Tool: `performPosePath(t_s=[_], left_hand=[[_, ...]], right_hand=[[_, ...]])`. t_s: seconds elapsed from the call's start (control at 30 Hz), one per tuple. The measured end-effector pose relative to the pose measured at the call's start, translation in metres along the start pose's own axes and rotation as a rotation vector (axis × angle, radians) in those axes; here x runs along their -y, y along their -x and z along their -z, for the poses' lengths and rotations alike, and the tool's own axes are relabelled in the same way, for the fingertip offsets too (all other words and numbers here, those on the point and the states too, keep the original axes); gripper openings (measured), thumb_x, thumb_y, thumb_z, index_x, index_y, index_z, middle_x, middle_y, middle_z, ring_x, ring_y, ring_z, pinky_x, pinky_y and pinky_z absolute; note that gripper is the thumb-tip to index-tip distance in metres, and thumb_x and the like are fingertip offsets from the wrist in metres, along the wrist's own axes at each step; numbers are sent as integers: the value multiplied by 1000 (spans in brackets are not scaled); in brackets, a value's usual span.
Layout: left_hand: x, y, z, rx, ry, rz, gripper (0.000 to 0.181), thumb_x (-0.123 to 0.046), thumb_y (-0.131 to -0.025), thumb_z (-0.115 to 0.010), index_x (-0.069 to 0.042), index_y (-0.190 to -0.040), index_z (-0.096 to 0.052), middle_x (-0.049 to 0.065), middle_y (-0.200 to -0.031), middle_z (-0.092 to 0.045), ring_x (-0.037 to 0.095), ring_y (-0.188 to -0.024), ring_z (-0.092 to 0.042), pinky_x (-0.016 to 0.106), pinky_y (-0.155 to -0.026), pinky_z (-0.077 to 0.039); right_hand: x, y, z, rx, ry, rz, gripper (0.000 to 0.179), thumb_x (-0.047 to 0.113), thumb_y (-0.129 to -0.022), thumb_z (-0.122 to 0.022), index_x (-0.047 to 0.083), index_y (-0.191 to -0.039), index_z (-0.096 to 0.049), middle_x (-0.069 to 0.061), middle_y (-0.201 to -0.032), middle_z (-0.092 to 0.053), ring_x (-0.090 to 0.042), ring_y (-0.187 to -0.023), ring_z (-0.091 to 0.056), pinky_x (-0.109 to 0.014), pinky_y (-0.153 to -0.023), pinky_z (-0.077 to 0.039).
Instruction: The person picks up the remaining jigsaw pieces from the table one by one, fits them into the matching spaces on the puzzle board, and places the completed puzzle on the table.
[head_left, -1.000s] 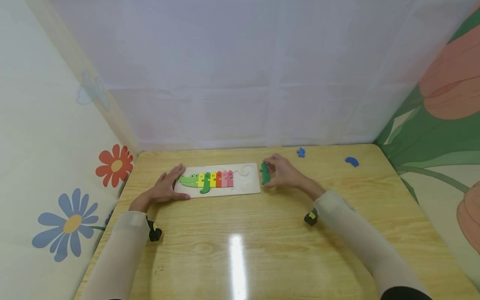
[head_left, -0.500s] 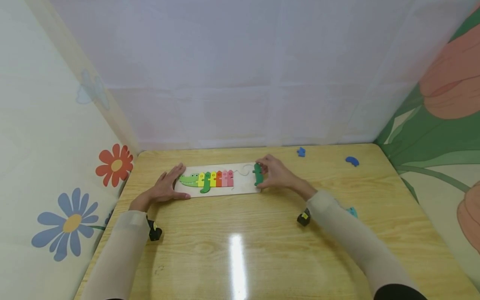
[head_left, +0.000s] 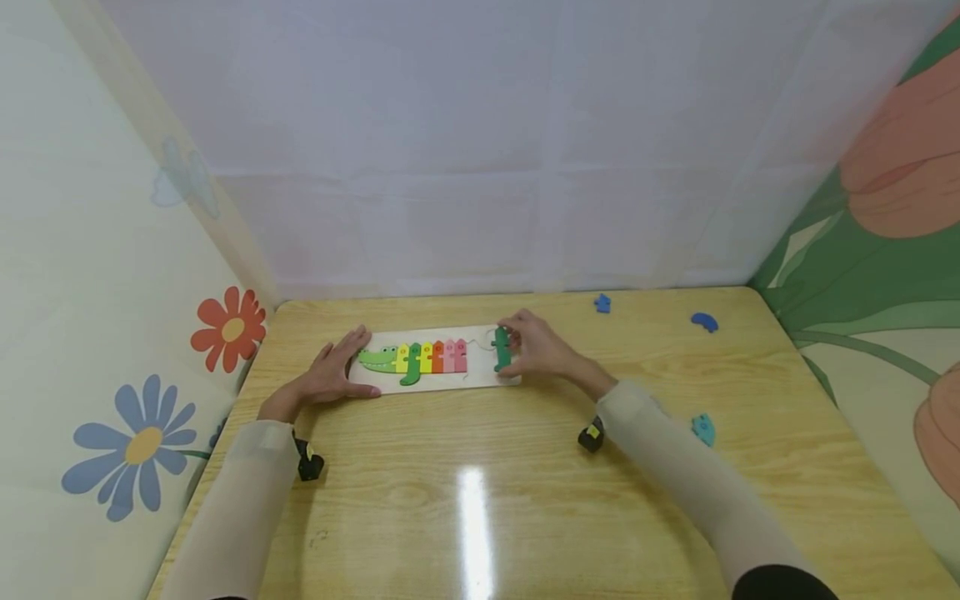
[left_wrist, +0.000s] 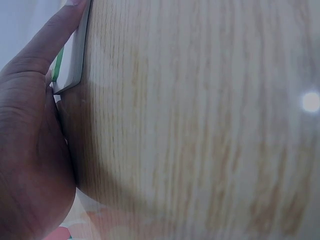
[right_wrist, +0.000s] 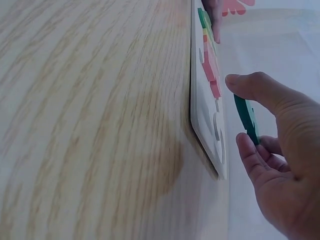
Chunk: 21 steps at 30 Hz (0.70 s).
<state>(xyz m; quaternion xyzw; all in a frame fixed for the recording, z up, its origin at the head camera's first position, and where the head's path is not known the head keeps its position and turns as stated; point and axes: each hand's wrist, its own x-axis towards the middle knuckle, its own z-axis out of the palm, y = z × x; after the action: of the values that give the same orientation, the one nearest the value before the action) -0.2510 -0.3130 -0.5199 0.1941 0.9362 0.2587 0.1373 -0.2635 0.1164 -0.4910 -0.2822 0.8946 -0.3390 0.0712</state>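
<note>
In the head view a pale wooden crocodile puzzle board (head_left: 480, 382) lies on the table, its left part filled with a green head and yellow, green, orange and pink pieces. The outline of the tail shows bare at the right. My left hand (head_left: 327, 377) rests against the board's left end, thumb straight along the near edge and fingers reaching the far corner. Between thumb and fingertips, my right hand (head_left: 542, 348) pinches a dark green puzzle piece (head_left: 502, 350) over the board's right end. The right wrist view shows this green piece (right_wrist: 245, 117) held above the board's surface.
Farther right on the wooden table (head_left: 405, 483) lie a small blue puzzle piece (head_left: 602, 303), a curved blue piece (head_left: 705, 322) and a light blue piece (head_left: 702, 428) beside the right forearm. A white cloth backdrop (head_left: 480, 208) rises at the table's far edge.
My right hand has carried the green piece leftward from beside the board to over its right end. The light blue piece has come out from behind the right sleeve. My left hand stays put.
</note>
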Motion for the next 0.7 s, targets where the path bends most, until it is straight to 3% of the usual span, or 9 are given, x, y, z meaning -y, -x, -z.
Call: performPosePath(t_s=[0.5, 0.7], left_hand=[[1, 0, -1, -3, 0, -1, 121, -50, -86, -85, 2, -168, -13, 26, -176, -3, 48, -162, 1, 70, -124, 4], [3, -1, -2, -8, -7, -5, 120, -50, -86, -85, 2, -168, -14, 27, -176, -3, 49, -161, 0, 70, -124, 3]], right_hand=[[9, -13, -12, 24, -9, 0, 95, 21, -72, -100, -8, -149, -52, -16, -121, -55, -28, -105, -64, -30, -91, -58], [13, -16, -15, 45, -8, -13, 96, 22, -72, -100, -8, -150, -52, -15, -121, -55, -23, -103, -62, -28, -91, -57]])
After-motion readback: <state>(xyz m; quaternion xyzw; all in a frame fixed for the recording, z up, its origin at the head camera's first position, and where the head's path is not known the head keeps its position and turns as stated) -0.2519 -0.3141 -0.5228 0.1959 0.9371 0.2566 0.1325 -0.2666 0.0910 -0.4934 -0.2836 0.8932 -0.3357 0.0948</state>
